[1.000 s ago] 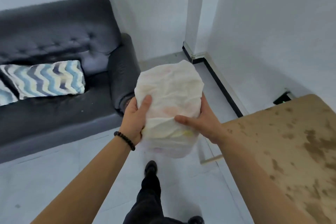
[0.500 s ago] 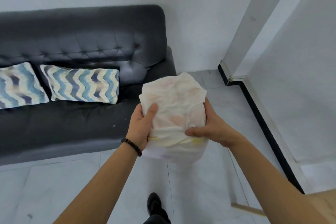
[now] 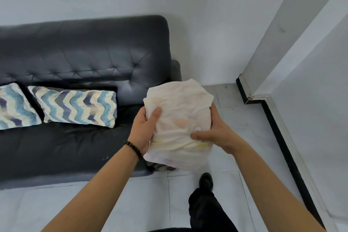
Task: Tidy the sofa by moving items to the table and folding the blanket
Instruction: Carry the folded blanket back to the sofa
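A folded white blanket [image 3: 180,118] with faint pastel marks is held in front of me, above the right end of the dark grey sofa [image 3: 79,58]. My left hand [image 3: 145,130] grips its left side, thumb on top. On the right side my right hand [image 3: 212,133] holds it the same way, thumb across the front. Two blue and cream zigzag cushions [image 3: 77,105] lean against the sofa's backrest on the left. The table is out of view.
A white wall stands behind the sofa, with a pillar and black skirting [image 3: 278,133] at the right. Pale floor tiles [image 3: 154,203] lie in front of the sofa. My leg and black shoe [image 3: 206,182] are below the blanket.
The view has swung left from the wooden table toward the sofa, and I have stepped closer. Both hands keep the same hold on the folded blanket.
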`<state>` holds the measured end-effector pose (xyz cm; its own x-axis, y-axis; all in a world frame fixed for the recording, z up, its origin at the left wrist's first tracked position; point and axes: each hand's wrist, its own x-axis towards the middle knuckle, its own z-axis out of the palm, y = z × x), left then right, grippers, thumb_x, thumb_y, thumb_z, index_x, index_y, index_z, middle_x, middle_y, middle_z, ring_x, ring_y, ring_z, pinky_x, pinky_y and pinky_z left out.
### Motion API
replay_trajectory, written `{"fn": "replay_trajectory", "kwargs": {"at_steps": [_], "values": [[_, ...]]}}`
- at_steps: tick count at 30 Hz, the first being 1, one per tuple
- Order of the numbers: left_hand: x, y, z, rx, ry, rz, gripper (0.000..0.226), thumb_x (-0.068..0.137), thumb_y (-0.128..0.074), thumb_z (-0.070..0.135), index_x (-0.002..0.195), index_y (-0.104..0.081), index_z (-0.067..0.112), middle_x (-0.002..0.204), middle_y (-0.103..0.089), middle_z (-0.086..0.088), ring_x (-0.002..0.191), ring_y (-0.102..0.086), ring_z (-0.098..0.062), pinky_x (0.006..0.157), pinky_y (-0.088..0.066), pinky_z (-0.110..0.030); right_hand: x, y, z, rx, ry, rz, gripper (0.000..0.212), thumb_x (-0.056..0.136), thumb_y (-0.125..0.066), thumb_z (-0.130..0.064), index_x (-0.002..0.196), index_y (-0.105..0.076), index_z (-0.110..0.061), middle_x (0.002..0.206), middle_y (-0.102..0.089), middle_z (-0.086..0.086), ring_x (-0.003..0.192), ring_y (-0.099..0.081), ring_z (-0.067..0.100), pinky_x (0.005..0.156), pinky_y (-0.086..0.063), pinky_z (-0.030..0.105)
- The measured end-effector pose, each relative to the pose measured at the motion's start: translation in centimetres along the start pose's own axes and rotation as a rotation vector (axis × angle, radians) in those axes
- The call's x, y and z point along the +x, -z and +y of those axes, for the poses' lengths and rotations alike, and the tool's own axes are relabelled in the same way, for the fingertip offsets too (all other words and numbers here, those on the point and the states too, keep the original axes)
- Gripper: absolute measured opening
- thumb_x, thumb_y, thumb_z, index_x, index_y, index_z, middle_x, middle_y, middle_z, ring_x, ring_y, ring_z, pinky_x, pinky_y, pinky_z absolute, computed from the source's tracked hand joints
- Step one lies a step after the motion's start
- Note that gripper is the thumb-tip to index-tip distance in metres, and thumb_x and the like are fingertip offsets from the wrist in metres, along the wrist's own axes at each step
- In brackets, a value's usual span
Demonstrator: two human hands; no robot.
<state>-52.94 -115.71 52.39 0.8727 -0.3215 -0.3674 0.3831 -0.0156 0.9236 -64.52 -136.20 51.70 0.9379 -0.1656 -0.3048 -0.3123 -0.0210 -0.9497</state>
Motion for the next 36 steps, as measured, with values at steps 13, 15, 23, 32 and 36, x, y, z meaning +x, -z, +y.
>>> {"fn": "replay_trajectory", "kwargs": {"at_steps": [13,15,23,32,36], "values": [[11.3,-3.9,7.2,-0.054,-0.035,0.277,0.036,0.089,-0.067,0.036,0.118,-0.060,0.016,0.113,-0.071,-0.002,0.103,-0.069,-0.022,0.086,-0.058,-0.042,17.5,6.6,-7.2,-0.024,0.001,-0.268,0.116,0.070,-0.088,-0.012,0.147,-0.011,-0.051,0.139,-0.043,-0.021,0.125,-0.050,0.010,0.101,-0.050,0.037],[13.0,-3.2,7.5,-0.059,-0.048,0.301,0.035,0.090,-0.067,0.035,0.118,-0.060,0.016,0.112,-0.071,-0.002,0.102,-0.068,-0.021,0.085,-0.058,-0.039,19.2,6.2,-8.0,-0.030,-0.001,-0.276,0.114,0.070,-0.088,-0.012,0.145,-0.013,-0.053,0.139,-0.044,-0.021,0.125,-0.051,0.010,0.097,-0.052,0.032],[19.6,-1.8,8.6,-0.182,-0.018,0.259,0.032,0.091,-0.066,0.033,0.116,-0.060,0.013,0.109,-0.071,-0.001,0.097,-0.070,-0.017,0.078,-0.059,-0.033,25.6,5.4,-10.6,-0.044,-0.089,-0.121,0.094,0.071,-0.082,-0.051,0.145,-0.025,-0.054,0.141,-0.049,-0.018,0.126,-0.053,0.015,0.105,-0.048,0.047],[33.3,-2.8,13.7,-0.303,-0.062,0.493,0.034,0.091,-0.066,0.036,0.118,-0.054,0.019,0.113,-0.066,0.003,0.101,-0.066,-0.016,0.082,-0.058,-0.034,44.6,5.7,-19.9,-0.552,0.044,-0.125,0.084,0.082,-0.065,-0.035,0.154,-0.022,-0.040,0.149,-0.042,-0.009,0.131,-0.045,0.020,0.110,-0.040,0.044],[42.3,-3.5,17.3,-0.417,-0.139,0.696,0.030,0.092,-0.062,0.038,0.109,-0.051,0.016,0.106,-0.065,0.002,0.094,-0.067,-0.016,0.078,-0.058,-0.035,58.2,4.9,-25.8,-0.733,0.216,-0.226,0.089,0.070,-0.064,-0.049,0.152,-0.034,-0.033,0.146,-0.048,-0.009,0.132,-0.046,0.016,0.106,-0.037,0.030]]}}
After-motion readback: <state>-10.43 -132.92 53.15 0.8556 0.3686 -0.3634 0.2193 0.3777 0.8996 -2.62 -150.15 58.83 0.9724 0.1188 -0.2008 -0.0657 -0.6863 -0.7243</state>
